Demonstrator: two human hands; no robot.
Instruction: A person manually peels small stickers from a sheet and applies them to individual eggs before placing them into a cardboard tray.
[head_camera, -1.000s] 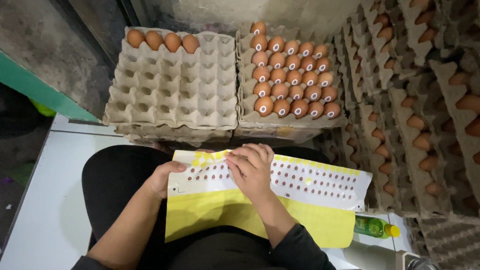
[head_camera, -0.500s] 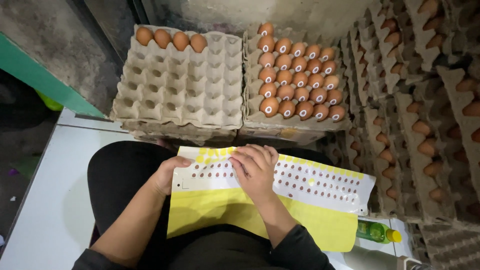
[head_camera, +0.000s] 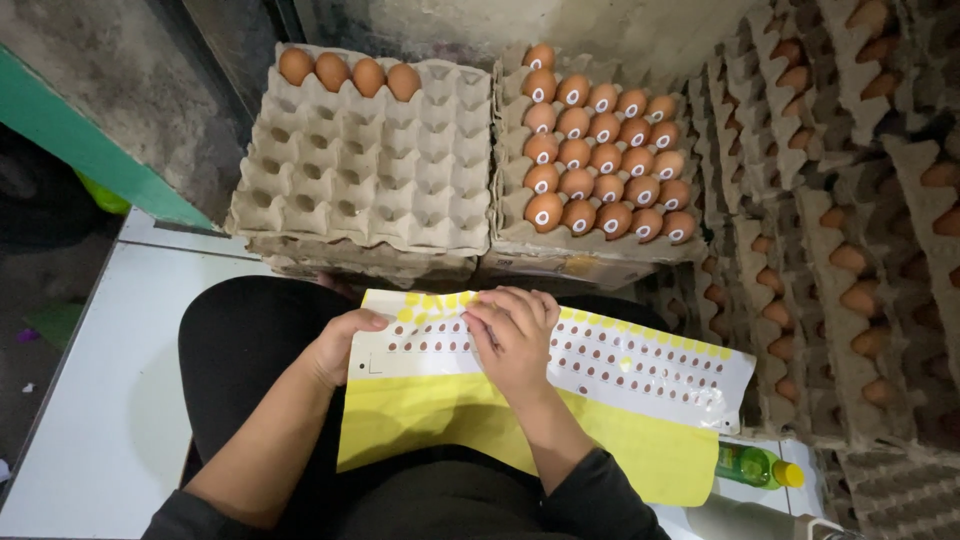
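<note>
Mostly white sticker sheet (head_camera: 640, 365), rows of small oval stickers, yellow backing.

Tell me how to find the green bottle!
Start at the yellow and white sticker sheet on the person's lap. Follow it to its lower right corner. There lies the green bottle, the only one with a yellow cap among all the brown egg trays.

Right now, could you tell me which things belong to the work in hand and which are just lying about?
In use:
- sticker sheet, held by left hand, picked at by right hand
- stickered eggs
- near-empty tray with plain eggs

Lying about:
- green bottle
- side stacks of egg trays
</note>
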